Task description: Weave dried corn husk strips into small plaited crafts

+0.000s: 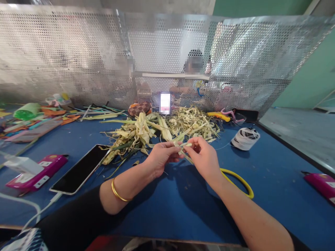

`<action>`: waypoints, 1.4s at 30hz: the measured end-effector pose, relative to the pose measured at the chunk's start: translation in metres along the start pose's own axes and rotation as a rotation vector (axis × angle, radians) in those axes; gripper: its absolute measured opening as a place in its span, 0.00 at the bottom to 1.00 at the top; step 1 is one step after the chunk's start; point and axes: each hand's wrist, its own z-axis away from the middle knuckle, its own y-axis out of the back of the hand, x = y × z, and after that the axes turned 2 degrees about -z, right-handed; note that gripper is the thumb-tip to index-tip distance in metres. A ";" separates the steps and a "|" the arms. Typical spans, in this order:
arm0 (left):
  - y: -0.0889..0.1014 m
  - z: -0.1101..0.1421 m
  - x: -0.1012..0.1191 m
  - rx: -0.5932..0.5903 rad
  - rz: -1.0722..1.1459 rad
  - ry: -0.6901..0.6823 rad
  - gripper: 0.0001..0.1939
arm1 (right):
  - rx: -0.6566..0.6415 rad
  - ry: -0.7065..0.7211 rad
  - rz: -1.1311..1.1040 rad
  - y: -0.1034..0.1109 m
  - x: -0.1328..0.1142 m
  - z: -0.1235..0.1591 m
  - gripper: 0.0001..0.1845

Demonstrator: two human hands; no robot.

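Note:
Over the middle of the blue table (162, 212), my left hand (163, 155) pinches a pale green strip of dried husk (181, 150) between thumb and fingers. From the other side my right hand (202, 155) grips the same strip, thumb and forefinger pressed together on it. The strip looks folded or crossed where the fingertips meet. Just behind the hands lies a heap of dry husks (141, 130), with a pile of thin shredded strips (195, 122) to its right. A thin thread runs from near my right hand to a spool of white thread (245, 138).
A yellow ring (242, 183) lies by my right forearm. On the left are a phone (81, 170) on a cable and a magenta power strip (39, 174); another magenta strip (320, 184) sits far right. A perforated metal screen (167, 42) stands behind, people beyond it.

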 end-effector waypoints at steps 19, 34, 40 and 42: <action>0.001 -0.001 -0.001 -0.052 -0.140 -0.151 0.05 | -0.044 0.738 0.246 0.014 -0.003 -0.006 0.08; -0.003 0.003 -0.003 -0.146 -0.286 -0.142 0.07 | -0.121 0.058 0.071 0.001 0.006 -0.007 0.11; -0.004 0.001 -0.007 0.027 -0.236 -0.214 0.09 | -0.188 -0.080 -0.207 0.000 0.002 -0.005 0.13; -0.002 -0.001 -0.005 0.079 -0.166 -0.184 0.12 | -0.238 -0.141 -0.345 0.004 -0.004 -0.005 0.11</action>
